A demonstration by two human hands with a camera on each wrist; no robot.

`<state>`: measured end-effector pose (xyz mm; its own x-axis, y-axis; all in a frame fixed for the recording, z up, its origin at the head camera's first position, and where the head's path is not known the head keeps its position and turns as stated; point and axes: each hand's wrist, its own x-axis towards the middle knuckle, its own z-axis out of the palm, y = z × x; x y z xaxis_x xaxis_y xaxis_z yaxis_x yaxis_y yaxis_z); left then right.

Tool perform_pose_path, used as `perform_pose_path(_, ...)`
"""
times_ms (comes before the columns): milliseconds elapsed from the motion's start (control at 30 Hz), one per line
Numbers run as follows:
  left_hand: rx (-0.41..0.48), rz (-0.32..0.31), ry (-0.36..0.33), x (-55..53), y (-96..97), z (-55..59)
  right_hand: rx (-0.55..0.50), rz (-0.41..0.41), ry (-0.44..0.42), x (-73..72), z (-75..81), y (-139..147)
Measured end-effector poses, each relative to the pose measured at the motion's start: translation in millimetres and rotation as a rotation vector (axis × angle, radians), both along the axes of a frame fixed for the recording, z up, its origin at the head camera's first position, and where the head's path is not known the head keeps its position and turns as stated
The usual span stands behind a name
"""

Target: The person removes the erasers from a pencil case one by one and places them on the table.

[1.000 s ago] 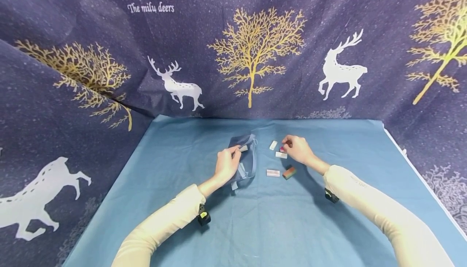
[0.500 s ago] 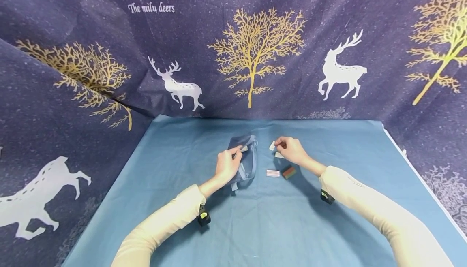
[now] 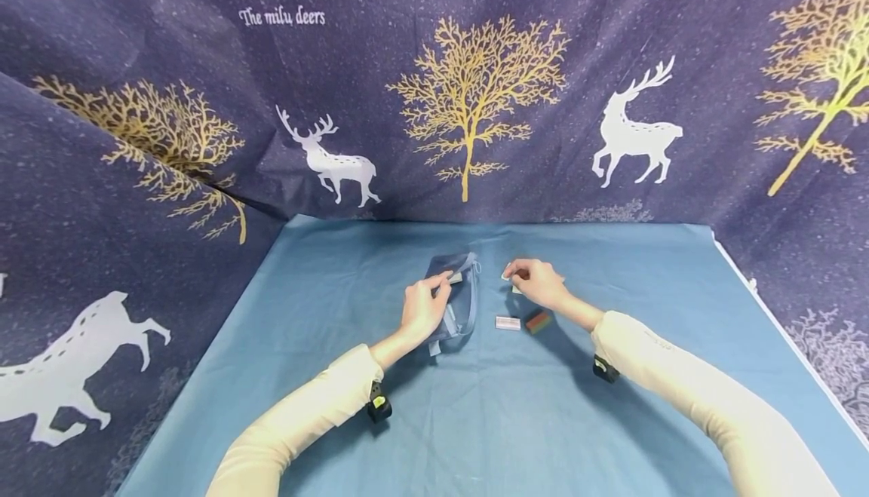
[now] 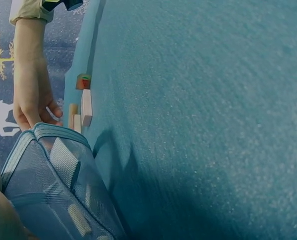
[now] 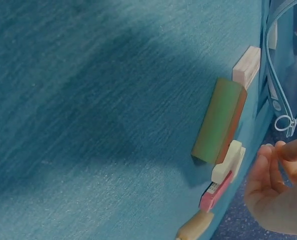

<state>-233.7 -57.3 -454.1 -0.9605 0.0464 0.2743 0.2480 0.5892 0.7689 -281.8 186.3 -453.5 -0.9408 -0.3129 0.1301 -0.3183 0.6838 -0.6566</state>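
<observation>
In the head view my left hand [image 3: 422, 310] grips the near side of a blue mesh zip pouch [image 3: 465, 307], its zipped mouth toward the right. Pale erasers [image 4: 64, 161] show through the mesh in the left wrist view. My right hand [image 3: 538, 284] is to the right of the pouch, fingers curled and fingertips together over a small white eraser [image 3: 505, 277], mostly covered by them. The right wrist view shows the right hand [image 5: 278, 192] with thumb and fingertips meeting; the eraser between them is hidden there.
Loose on the blue cloth lie a green-and-orange slanted eraser [image 5: 221, 120], a whitish sleeved eraser [image 5: 247, 66], a white eraser [image 5: 227, 164], a pink one [image 5: 215, 193] and a beige one [image 5: 195, 227]. A deer-print curtain [image 3: 468, 105] hangs behind the cloth.
My right hand has moved left from beside the pink eraser to the small white eraser, and its fingertips have closed over it. My left hand stays on the pouch.
</observation>
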Motion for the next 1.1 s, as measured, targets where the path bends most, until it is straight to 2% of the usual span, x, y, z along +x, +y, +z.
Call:
perform_pose_path(300,-0.002,-0.007,-0.011,0.9,0.6,-1.9,0.020,0.034,-0.049,0.9,2.6,-6)
perform_pose_path(567,0.000,-0.006,-0.012,-0.2,-0.1,-2.1,-0.028,0.094,-0.071,-1.7,2.1,-15)
perform_pose_path(733,0.003,-0.019,-0.031,1.3,0.3,-2.5,-0.031,0.109,-0.088,-0.8,1.5,-19)
perform_pose_path(833,0.011,-0.022,-0.018,1.2,0.9,-2.7,-0.028,0.109,-0.102,-0.9,1.7,-20)
perform_pose_path(867,0.015,-0.019,-0.013,3.4,2.0,0.8,-0.025,0.111,-0.108,-1.4,1.7,-21)
perform_pose_path(1000,0.011,-0.006,-0.002,2.7,3.8,0.8,-0.010,0.131,-0.122,-2.4,1.6,-24)
perform_pose_path(1067,0.003,0.007,-0.007,2.9,4.6,0.5,-0.011,0.149,-0.126,-1.9,1.6,-27)
perform_pose_path(1100,-0.001,0.006,-0.011,0.7,4.1,-3.3,-0.013,0.160,-0.124,-1.4,1.6,-29)
